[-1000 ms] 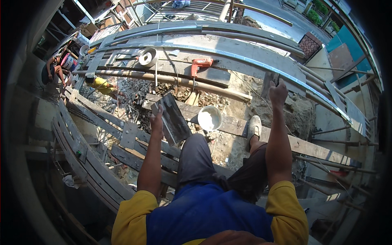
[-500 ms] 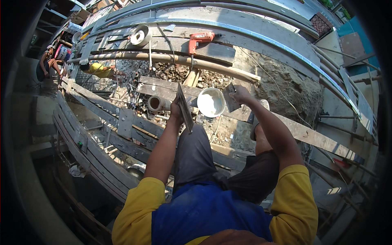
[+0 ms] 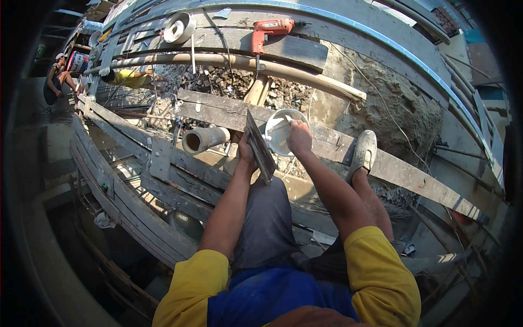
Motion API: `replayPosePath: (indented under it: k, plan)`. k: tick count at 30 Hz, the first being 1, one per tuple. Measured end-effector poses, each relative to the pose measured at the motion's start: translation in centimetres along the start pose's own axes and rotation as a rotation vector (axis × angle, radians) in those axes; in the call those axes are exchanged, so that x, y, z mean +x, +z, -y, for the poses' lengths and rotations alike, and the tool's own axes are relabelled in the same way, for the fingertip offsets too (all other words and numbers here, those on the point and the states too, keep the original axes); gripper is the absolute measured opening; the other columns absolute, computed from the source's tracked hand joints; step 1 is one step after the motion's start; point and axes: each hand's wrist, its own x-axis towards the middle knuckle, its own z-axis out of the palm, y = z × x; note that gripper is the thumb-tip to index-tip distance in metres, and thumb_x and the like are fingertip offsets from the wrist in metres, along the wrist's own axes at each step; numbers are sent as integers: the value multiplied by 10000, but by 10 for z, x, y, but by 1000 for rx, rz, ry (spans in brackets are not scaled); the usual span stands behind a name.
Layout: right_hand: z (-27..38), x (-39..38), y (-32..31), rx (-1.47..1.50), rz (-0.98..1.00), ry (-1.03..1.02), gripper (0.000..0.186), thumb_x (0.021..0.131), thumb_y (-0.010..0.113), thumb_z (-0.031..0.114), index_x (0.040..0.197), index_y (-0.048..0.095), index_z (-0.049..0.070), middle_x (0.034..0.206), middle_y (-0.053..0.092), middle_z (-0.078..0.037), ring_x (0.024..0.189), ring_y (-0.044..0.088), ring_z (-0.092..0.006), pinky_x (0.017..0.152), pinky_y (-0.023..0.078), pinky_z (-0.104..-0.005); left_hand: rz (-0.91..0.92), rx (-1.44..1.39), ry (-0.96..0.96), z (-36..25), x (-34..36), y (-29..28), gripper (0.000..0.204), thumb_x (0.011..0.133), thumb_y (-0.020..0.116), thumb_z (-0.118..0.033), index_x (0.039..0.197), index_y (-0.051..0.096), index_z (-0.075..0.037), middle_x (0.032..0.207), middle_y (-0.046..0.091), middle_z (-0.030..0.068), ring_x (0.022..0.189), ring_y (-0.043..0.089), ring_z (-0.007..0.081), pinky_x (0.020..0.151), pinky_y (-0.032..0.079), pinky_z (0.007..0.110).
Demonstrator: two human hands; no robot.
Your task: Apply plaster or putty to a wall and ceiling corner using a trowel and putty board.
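My left hand [image 3: 246, 151] is closed behind a flat, rectangular plastering trowel [image 3: 261, 146], tilted so that mostly its edge and narrow face show. Its handle is hidden by the fingers and plate. Just right of the trowel, a white bucket [image 3: 269, 131] stands on a plank and holds white paste [image 3: 279, 120]. Over the bucket's right rim, my right hand [image 3: 299, 137] grips a putty knife [image 3: 281, 132], its blade down inside the bucket and partly hidden.
A red power drill [image 3: 272, 27] and a roll of tape [image 3: 180, 28] lie on boards beyond. A pipe [image 3: 206, 140] is left of the trowel. My shoe [image 3: 363, 151] rests on a plank [image 3: 414, 177]. Gaps show between left planks. Two people [image 3: 57, 79] are at far left.
My right hand has moved left from beside the bucket to over it, taking the putty knife inside. The trowel stays in my left hand, close to the bucket. The view has shifted slightly.
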Motion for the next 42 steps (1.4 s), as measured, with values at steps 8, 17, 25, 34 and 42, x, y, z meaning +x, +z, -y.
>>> replayPosePath:
  k: [8,17,25,34,42]
  plan:
    - [18,2,11,-137,154,-286,189,796,490,100,906,637,57,941,620,-119,963,566,-266,821,462,-401,-8,-163,59,7,7,-6,804,876,546,-484,1260,213,140,1391,143,370,1311,262,441,1109,262,423]
    - [-16,18,-14,-175,324,-430,250,860,446,197,874,684,121,910,663,-111,1019,573,-246,944,378,-507,-43,-241,51,9,8,-3,799,885,529,-487,1312,188,95,1387,115,389,1301,255,470,1116,239,432]
    - [-24,20,-90,381,404,-95,214,815,593,123,995,648,22,881,664,-187,784,641,-312,730,480,-383,105,-207,27,-16,-7,-27,689,909,411,-567,1335,346,-29,1251,456,219,1143,496,312,992,408,418]
    - [49,-47,-227,587,-83,-834,351,768,586,-70,1089,621,69,1127,622,-137,1009,600,-320,847,496,-388,298,-147,-218,-17,-82,55,432,987,359,-345,1233,486,-14,1111,597,139,981,600,234,880,494,352]
    - [35,-83,-308,208,-154,-1022,510,695,590,-25,1185,579,113,1199,549,-99,1120,531,-296,986,428,-458,541,-237,-249,-48,-145,137,446,983,339,-329,1280,429,-8,1170,572,182,1002,602,310,902,484,440]
